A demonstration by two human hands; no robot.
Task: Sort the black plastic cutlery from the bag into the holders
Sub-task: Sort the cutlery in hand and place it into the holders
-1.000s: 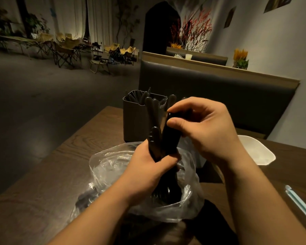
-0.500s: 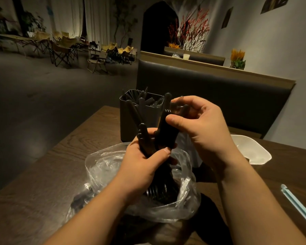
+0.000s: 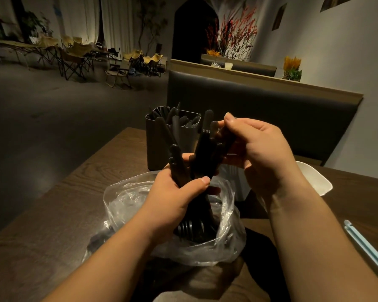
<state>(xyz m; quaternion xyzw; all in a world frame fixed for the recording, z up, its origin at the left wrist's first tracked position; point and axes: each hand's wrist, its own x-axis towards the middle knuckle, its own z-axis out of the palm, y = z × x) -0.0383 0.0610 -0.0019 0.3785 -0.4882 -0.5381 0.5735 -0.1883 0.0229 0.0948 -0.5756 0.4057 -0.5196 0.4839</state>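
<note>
My left hand (image 3: pixel 172 197) grips a bundle of black plastic cutlery (image 3: pixel 202 158) by its lower part, handles pointing up, above the open clear plastic bag (image 3: pixel 127 199). My right hand (image 3: pixel 262 153) pinches a few of the handles near the top of the bundle. Fork tines (image 3: pixel 188 229) of the bundle show inside the bag. A dark square holder (image 3: pixel 159 147) with black cutlery standing in it sits on the table just behind the bag. A white holder (image 3: pixel 238 184) is mostly hidden behind my right hand.
The dark wooden table (image 3: pixel 59 210) has its left edge close to the bag. A white dish (image 3: pixel 314 179) lies at the right. A pale blue straw-like stick (image 3: pixel 367 247) lies at the far right. A dark bench back (image 3: pixel 260 105) runs behind the table.
My right hand has slid up from the middle of the bundle and spread the handle tips apart. The left hand keeps its grip in the same place.
</note>
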